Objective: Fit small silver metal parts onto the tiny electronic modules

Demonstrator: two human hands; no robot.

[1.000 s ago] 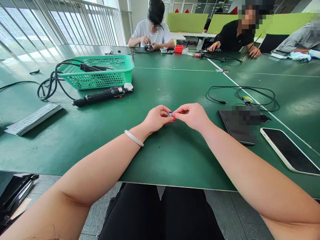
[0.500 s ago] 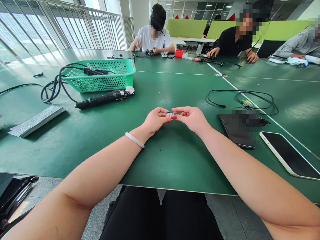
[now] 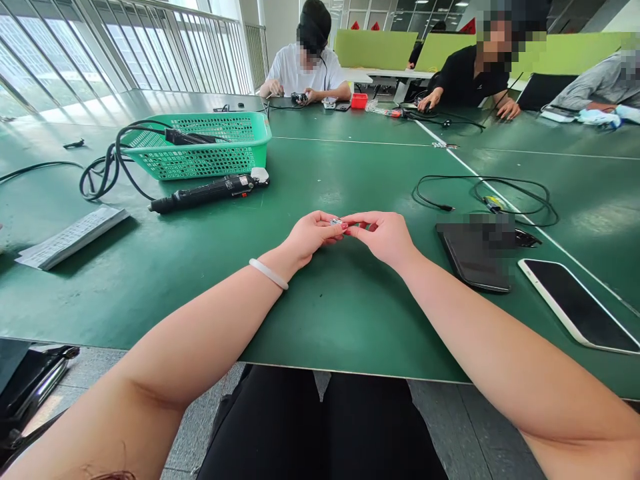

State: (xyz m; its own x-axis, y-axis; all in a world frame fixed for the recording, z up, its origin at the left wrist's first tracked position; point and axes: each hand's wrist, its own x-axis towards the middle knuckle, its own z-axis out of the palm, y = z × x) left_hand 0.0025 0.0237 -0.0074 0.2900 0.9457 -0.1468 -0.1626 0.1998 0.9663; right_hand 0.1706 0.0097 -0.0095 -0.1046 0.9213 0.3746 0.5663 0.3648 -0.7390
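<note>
Above the green table (image 3: 320, 320), a small silvery piece (image 3: 335, 221) is pinched between my fingertips; it is too small and too covered to tell its kind. My left hand (image 3: 314, 235), with a white band at the wrist, is closed on its left side, thumb lying across the front. From the right, my right hand (image 3: 382, 233) meets it with thumb and forefinger closed at the same piece. Both hands touch at the tips, and most of the piece is hidden behind the fingers.
A black electric screwdriver (image 3: 210, 192) lies before a green basket (image 3: 195, 160) with cables. A folded paper (image 3: 75, 235) is at left. A black case (image 3: 473, 257), a phone (image 3: 583, 303) and a looped cable (image 3: 430, 200) lie at right. Several people sit across the table.
My left thumb has moved across the silvery piece, so less of it shows now. Both hands stay together in nearly the same place. The view has tipped slightly downward.
</note>
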